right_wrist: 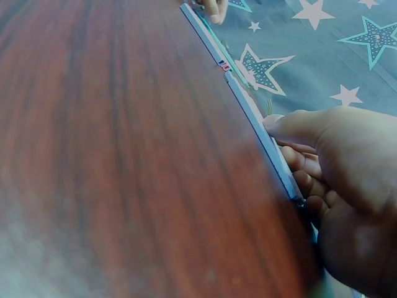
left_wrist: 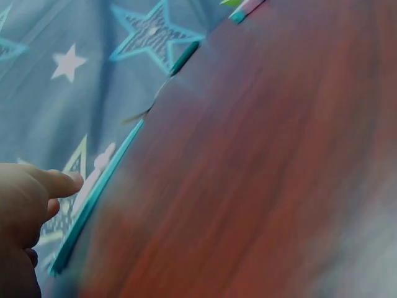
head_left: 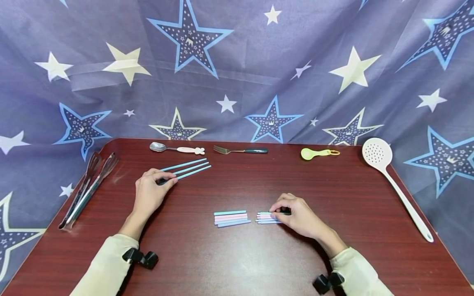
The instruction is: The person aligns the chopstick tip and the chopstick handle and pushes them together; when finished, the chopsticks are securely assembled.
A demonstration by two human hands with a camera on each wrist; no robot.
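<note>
In the head view, my left hand [head_left: 152, 190] hovers at the left ends of three parallel light-blue sticks [head_left: 192, 167] lying at a slant. Its thumb and forefinger are bent close together, and in the left wrist view the fingertips stand just off a teal stick [left_wrist: 102, 186]. My right hand [head_left: 298, 216] pinches at a row of thin pastel sticks [head_left: 263, 218], hiding their right ends. Beside these lies a matching row of teal, pink and blue sticks [head_left: 231, 218]. The right wrist view has the thumb against the sticks [right_wrist: 257, 127], fingers curled behind.
Along the back edge lie a spoon [head_left: 189, 150], a fork [head_left: 255, 151] and a yellow-green measuring spoon [head_left: 314, 153]. Metal tongs [head_left: 89, 191] lie at the left edge, a white slotted skimmer [head_left: 401, 191] at the right. A star-patterned curtain [head_left: 244, 74] hangs behind the table [head_left: 222, 263].
</note>
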